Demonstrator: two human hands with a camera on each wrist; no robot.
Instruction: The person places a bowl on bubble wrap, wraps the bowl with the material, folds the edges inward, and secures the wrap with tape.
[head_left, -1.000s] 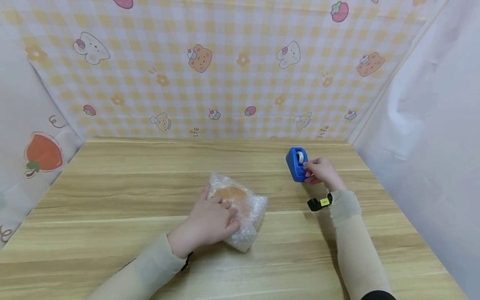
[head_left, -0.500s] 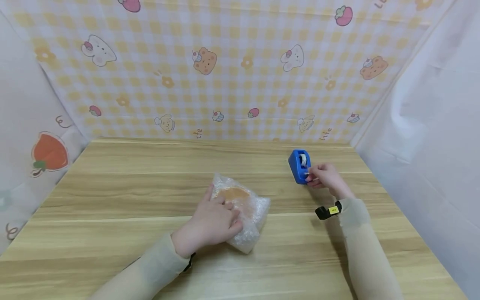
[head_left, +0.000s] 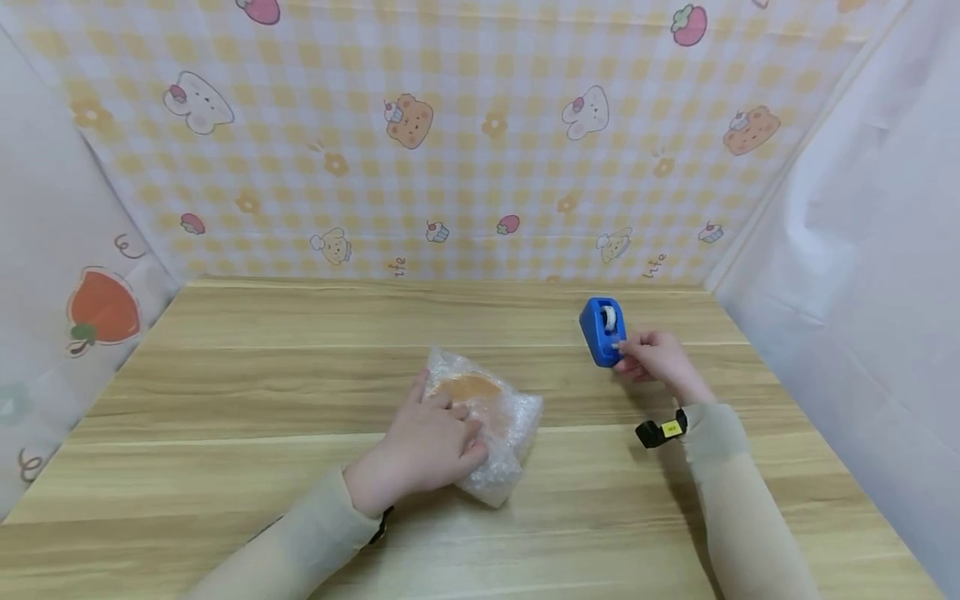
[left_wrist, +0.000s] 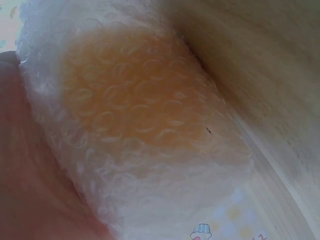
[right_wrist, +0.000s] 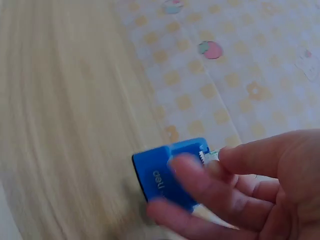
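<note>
A bubble-wrapped package [head_left: 517,421] with something orange-brown inside lies flat in the middle of the wooden table in the head view. My left hand [head_left: 420,446] rests on its left part, fingers spread over the wrap. In the left wrist view, the wrap [left_wrist: 135,95] fills the centre, with the edge of the hand [left_wrist: 40,150] along its left side. A blue tape dispenser [head_left: 595,332] holding a white roll [head_left: 609,318] stands at the back right. Beside its front end, my right hand [head_left: 663,362] pinches a short piece of clear tape [right_wrist: 212,156] between thumb and forefinger, close to the toothed cutter.
The wooden table [head_left: 300,317] meets a yellow-checked printed cloth [head_left: 480,167] at the back. White cloth sides [head_left: 877,275] flank it left and right. A black wrist camera [head_left: 660,431] sits on the right wrist.
The whole head view has shifted slightly. My right hand has drawn back a little from the dispenser, and a piece of tape now shows at its fingertips. The left hand stays on the package.
</note>
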